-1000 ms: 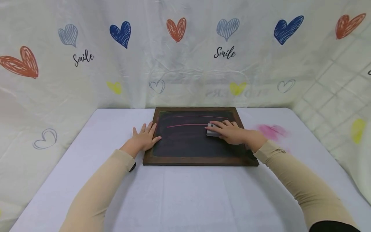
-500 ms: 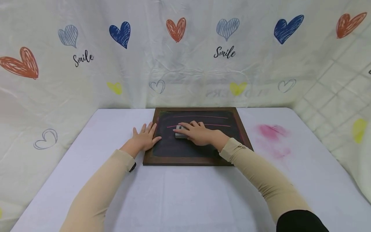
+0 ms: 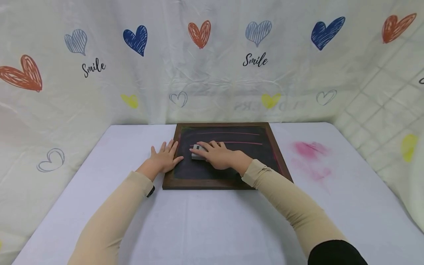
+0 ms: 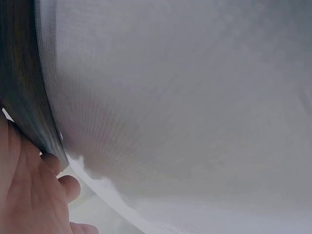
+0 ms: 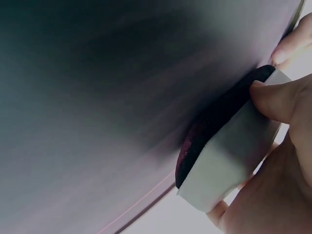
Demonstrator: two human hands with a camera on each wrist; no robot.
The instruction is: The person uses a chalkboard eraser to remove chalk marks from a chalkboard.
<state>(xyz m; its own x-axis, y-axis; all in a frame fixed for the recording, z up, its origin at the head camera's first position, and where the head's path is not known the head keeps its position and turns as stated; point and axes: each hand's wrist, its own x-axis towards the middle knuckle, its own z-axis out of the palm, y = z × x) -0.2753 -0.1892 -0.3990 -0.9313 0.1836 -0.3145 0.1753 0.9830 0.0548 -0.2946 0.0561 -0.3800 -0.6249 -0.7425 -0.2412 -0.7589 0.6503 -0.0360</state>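
Note:
A wood-framed chalkboard point(image 3: 212, 173) lies on the table, with two pink chalk lines point(image 3: 245, 142) across its upper part. My right hand point(image 3: 220, 157) grips a chalkboard eraser point(image 3: 197, 157) against the left part of the board, just under the lower line's left end. The right wrist view shows the eraser's pale body point(image 5: 231, 153) and its dark felt, pink-dusted, facing the board, with the thumb along its side. My left hand point(image 3: 161, 160) rests spread on the board's left frame; its fingers point(image 4: 70, 187) show beside the dark frame edge in the left wrist view.
A white cloth covers the table point(image 3: 212, 228). Pink chalk smudges point(image 3: 311, 150) mark it right of the board. Behind stands a white curtain point(image 3: 218, 73) printed with hearts and "Smile".
My right hand has slid the eraser leftward across the board, from its right side to its left, slowing in the last half second. The left hand stays on the frame.

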